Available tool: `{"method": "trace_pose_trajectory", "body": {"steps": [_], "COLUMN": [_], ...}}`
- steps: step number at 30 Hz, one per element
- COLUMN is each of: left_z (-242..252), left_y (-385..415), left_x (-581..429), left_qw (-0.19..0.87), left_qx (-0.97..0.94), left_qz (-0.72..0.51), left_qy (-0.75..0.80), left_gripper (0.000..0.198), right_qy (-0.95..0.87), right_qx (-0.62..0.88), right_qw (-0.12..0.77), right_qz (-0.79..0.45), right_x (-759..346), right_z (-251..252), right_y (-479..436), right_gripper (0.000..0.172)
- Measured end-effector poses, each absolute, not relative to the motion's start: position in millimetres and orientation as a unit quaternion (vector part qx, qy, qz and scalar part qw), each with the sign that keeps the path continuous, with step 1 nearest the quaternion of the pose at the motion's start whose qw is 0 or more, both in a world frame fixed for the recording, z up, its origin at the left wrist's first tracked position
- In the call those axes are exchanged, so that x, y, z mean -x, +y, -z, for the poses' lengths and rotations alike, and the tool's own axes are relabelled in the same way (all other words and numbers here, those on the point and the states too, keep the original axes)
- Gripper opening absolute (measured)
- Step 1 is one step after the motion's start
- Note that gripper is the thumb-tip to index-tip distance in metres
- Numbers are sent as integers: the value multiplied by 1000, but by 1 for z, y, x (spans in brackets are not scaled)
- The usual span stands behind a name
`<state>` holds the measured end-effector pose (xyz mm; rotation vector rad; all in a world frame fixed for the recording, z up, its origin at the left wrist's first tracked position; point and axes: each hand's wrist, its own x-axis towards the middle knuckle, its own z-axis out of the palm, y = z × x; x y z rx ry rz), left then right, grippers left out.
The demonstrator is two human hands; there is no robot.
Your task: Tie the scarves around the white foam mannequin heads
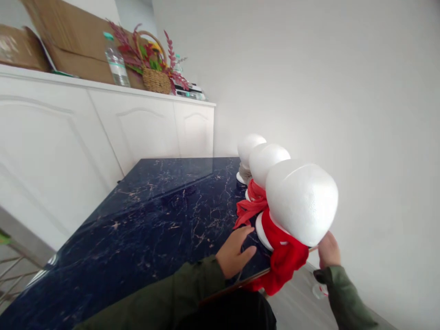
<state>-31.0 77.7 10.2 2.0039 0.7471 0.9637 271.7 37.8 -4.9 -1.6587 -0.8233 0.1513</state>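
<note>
Nearest to me at the table's right edge, a white foam mannequin head (302,201) stands with a red scarf (287,261) around its neck. The scarf's ends hang over the front edge. My left hand (235,252) is open just left of this head's base, thumb and fingers apart, holding nothing. My right hand (329,250) is at the head's right side, its fingertips hidden behind the foam; whether it grips anything cannot be told. Behind stand a second foam head (270,162) with a lighter red scarf (250,204) and a third (250,146) with a grey-beige wrap (245,173).
The dark blue marbled table (165,220) extends left and back. A white cabinet (147,126) behind it bears cardboard boxes (75,34), a water bottle (117,62) and a flower basket (156,80). A wall (378,114) rises on the right. A clear bottle (319,291) lies on the floor.
</note>
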Motion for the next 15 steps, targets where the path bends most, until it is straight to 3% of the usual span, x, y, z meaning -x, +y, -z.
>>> {"method": "trace_pose_trajectory", "body": {"steps": [5, 8, 15], "left_z": [-1, 0, -38], "left_y": [73, 65, 49], "left_x": [-47, -58, 20], "left_qw": [401, 408, 293], "left_qx": [-787, -764, -745], "left_qz": [-375, -386, -488], "left_qy": [282, 318, 350], "left_gripper": [72, 86, 85], "right_qy": [-451, -465, -575], "right_qx": [717, 715, 575], "right_qw": [522, 513, 552], "right_qz": [-97, -96, -183], "right_x": [-260, -243, -146], "right_z": [30, 36, 3], "right_y": [51, 38, 21], "right_gripper": [24, 32, 35]}}
